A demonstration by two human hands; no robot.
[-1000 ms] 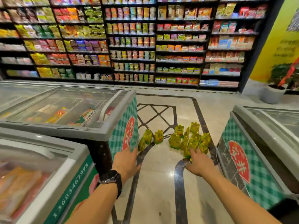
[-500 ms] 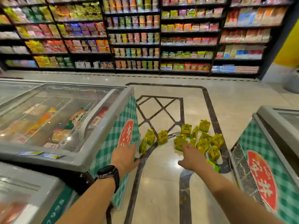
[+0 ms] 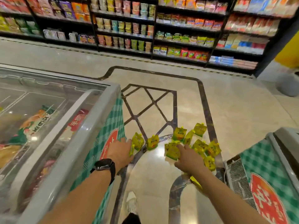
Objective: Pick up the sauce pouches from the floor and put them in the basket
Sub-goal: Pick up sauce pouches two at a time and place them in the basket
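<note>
Head view. Left hand (image 3: 120,151): fingers (image 3: 126,143) reach out fairly straight, tips just beside the left-end pouch (image 3: 137,141); I see nothing gripped. Right hand (image 3: 189,159): fingers (image 3: 182,148) lie against the centre pouch (image 3: 172,153); I cannot tell whether they pinch it. Sauce pouches (image 3: 212,149), yellow, sit in a loose cluster on the floor (image 3: 150,183), centre to centre-right, some upright, some tipped. Black watch (image 3: 104,165) on the left wrist. Glass-top freezer (image 3: 90,126) fills the left, second freezer (image 3: 267,167) at lower right. Stocked shelves (image 3: 178,29) across the top, blurred.
</note>
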